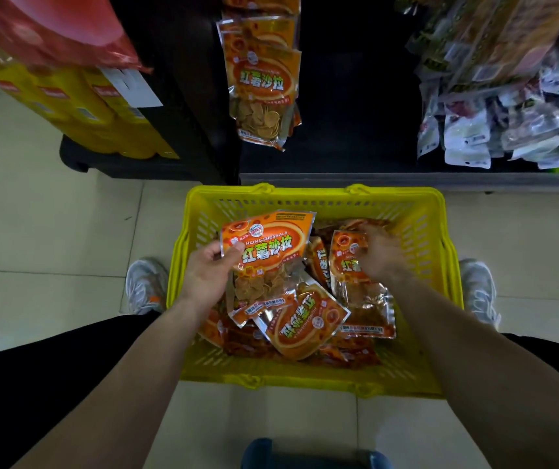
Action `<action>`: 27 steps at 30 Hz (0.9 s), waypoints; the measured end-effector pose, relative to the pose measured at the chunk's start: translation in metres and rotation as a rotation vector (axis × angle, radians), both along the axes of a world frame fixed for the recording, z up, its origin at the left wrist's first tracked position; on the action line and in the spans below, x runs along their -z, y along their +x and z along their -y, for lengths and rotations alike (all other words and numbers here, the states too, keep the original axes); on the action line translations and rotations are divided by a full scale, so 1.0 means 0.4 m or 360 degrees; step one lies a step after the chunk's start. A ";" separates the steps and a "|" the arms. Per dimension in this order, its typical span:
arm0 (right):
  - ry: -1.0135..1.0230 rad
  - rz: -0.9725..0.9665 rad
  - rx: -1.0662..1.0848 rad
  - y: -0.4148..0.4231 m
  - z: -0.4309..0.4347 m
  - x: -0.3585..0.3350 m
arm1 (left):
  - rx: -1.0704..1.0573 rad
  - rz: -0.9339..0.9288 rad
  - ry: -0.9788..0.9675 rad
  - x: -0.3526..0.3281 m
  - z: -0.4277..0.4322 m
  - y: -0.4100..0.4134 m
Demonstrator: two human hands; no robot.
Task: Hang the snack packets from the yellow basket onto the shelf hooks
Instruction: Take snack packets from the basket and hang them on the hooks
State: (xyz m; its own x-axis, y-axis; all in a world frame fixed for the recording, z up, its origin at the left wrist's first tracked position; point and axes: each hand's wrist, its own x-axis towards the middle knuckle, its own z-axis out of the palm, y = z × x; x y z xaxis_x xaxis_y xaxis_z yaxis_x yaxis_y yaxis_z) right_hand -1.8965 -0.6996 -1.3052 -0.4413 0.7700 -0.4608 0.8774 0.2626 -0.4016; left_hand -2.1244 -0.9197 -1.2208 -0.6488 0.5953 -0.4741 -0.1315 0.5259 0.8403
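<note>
A yellow basket (pixel 420 211) stands on the floor between my feet, with several orange snack packets in it. My left hand (pixel 208 272) grips one orange packet (pixel 268 248) by its left edge and holds it upright over the basket. My right hand (pixel 378 253) reaches down into the right side of the basket, fingers curled on the top of a second orange packet (pixel 356 286) that still lies among the others. Matching orange packets (pixel 263 79) hang in a row from a hook on the dark shelf above the basket.
White and grey packets (pixel 494 130) hang at the right of the shelf. Yellow boxes (pixel 102 110) stand on a low black stand at the left, under a red bag (pixel 51 32). Pale floor tiles surround the basket. A blue object (pixel 305 451) lies by the bottom edge.
</note>
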 end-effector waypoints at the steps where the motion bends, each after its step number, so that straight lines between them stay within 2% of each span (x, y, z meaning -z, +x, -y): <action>1: 0.0057 0.0078 -0.0030 0.004 0.000 -0.002 | 0.0003 -0.0006 -0.0003 0.002 0.001 0.000; 3: 0.0237 0.0207 -0.0144 0.015 0.001 -0.017 | 0.0014 -0.0027 -0.0021 0.000 -0.001 0.002; 5: 0.0382 0.0147 -0.0309 0.026 0.007 -0.040 | 0.0015 -0.0040 -0.0034 -0.008 -0.007 0.009; 8: 0.0439 -0.0015 -0.0499 0.025 0.021 -0.114 | -0.0014 -0.0017 -0.0044 -0.031 -0.021 0.024; 15: 0.0532 -0.0023 -0.0892 0.023 0.014 -0.417 | -0.0027 -0.0066 0.0006 -0.176 -0.044 0.036; 19: 0.0347 -0.0163 -0.0915 0.042 0.038 -0.624 | 0.0028 -0.0114 0.0103 -0.311 -0.072 0.038; 23: 0.0294 -0.0370 -0.0935 0.051 0.075 -0.786 | 0.0192 -0.0185 0.0188 -0.434 -0.070 0.048; 27: 0.0467 -0.0581 -0.0900 0.045 0.104 -0.862 | 0.0354 -0.0202 0.0258 -0.513 -0.054 0.067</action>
